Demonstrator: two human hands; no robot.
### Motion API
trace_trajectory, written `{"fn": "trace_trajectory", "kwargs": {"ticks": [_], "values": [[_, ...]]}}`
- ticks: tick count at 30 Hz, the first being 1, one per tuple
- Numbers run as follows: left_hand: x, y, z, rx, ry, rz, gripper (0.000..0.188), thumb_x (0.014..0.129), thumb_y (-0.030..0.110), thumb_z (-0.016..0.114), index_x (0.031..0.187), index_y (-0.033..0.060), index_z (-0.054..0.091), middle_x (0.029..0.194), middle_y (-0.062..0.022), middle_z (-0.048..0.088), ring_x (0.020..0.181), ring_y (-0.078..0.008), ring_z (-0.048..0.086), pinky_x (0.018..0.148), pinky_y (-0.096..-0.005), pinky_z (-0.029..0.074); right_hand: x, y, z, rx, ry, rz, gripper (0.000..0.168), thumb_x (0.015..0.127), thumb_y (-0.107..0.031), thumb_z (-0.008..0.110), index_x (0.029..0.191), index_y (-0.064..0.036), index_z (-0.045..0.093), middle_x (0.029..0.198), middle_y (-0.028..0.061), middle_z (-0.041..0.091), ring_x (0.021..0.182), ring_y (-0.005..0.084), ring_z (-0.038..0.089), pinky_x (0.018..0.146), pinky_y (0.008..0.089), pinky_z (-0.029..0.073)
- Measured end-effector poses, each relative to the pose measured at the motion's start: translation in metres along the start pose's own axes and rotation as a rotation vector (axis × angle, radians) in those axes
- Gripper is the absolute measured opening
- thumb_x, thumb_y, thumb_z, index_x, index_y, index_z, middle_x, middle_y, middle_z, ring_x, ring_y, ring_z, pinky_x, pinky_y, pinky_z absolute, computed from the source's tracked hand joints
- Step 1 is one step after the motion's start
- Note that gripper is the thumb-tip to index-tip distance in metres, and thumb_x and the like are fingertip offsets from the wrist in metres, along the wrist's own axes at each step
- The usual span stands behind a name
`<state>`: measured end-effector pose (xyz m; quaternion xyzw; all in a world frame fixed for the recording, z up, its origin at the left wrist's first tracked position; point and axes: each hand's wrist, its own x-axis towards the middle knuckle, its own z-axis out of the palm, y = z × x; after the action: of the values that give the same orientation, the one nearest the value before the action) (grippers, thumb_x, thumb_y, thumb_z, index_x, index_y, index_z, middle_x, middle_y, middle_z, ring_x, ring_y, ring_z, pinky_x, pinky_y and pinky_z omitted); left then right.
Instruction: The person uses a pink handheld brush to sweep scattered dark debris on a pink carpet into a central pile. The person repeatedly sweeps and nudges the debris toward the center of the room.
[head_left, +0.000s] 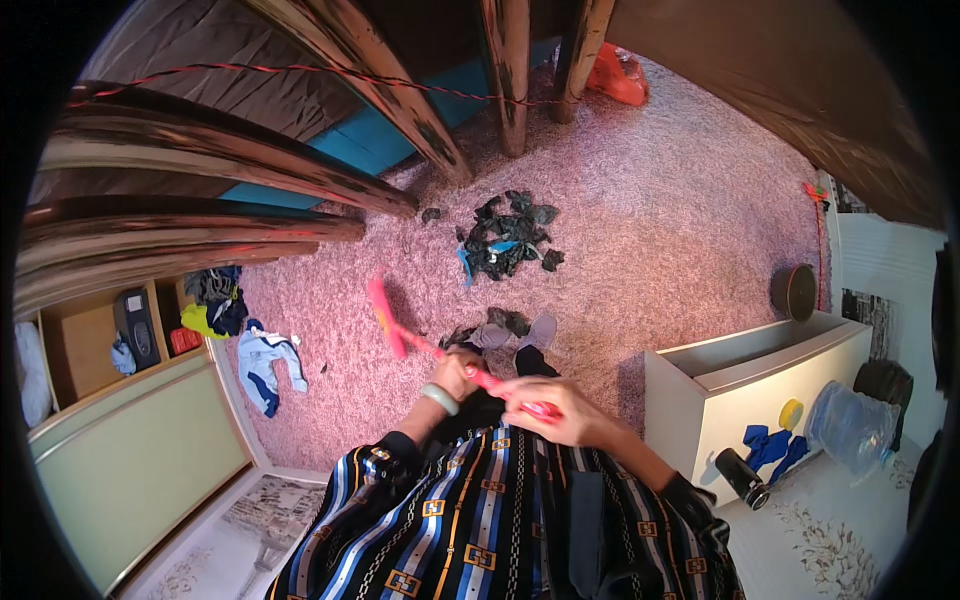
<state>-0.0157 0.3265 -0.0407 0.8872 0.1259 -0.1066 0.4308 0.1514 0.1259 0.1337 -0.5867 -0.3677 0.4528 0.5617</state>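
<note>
A red-handled broom (388, 319) with a pink head slants up and left above the pinkish carpet (600, 195). Its handle is gripped by my left hand (455, 375), which has a pale bangle at the wrist. Nearer the handle's end, my right hand (551, 412) is closed around it. The broom head is slightly blurred. Ahead on the carpet lies a heap of crumpled black scraps (510, 232) with some blue pieces. More dark scraps (510, 320) lie by my shoes (538, 331).
Wooden poles (514, 90) stand at the upper left, crossed by a red-black twisted cord (300, 69). Blue and white clothing (270, 364) lies by an open-shelved cabinet (139, 450). At right are a white drawer unit (750, 405), a round bin (793, 292) and a red plastic bag (619, 75) farther off.
</note>
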Motion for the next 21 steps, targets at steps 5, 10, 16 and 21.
{"fn": "trace_trajectory", "kwargs": {"ticks": [5,10,16,21], "values": [[-0.048,-0.089,0.035,0.093,-0.170,-0.399,0.035,0.072,0.028,0.076,0.098,0.0054,0.075,0.097,-0.0186,0.073,0.092,-0.0356,0.070,0.082,-0.0435,0.056,0.031,0.096,0.043,0.093,-0.181,0.017,0.016,0.087,-0.012,0.074,0.092,0.000,0.065,0.116,0.0191,0.069,0.107,0.0254,0.067,0.091,0.0355,0.051],[0.030,-0.031,0.062,-0.015,-0.071,-0.281,0.031,0.080,0.028,0.070,0.098,0.0043,0.075,0.094,-0.0220,0.073,0.087,-0.0367,0.072,0.081,-0.0459,0.056,0.028,0.063,-0.028,0.097,-0.109,0.112,0.017,0.087,-0.015,0.073,0.085,-0.001,0.064,0.102,0.0165,0.072,0.102,0.0230,0.068,0.088,0.0353,0.051],[0.151,0.116,0.057,-0.280,0.313,0.052,0.027,0.071,0.020,0.078,0.086,-0.0019,0.070,0.077,-0.0199,0.068,0.069,-0.0347,0.066,0.066,-0.0410,0.054,0.019,-0.081,-0.147,-0.288,-0.170,0.175,0.014,0.083,-0.009,0.072,0.086,0.002,0.065,0.111,0.0172,0.070,0.102,0.0224,0.066,0.091,0.0361,0.051],[0.139,0.172,0.008,-0.276,0.287,0.256,0.017,0.074,0.014,0.074,0.071,0.0019,0.063,0.073,-0.0144,0.062,0.075,-0.0329,0.059,0.069,-0.0418,0.049,-0.002,-0.144,-0.126,-0.500,-0.195,-0.008,0.014,0.081,-0.010,0.074,0.082,-0.001,0.064,0.105,0.0152,0.069,0.087,0.0305,0.067,0.081,0.0398,0.052]]}}
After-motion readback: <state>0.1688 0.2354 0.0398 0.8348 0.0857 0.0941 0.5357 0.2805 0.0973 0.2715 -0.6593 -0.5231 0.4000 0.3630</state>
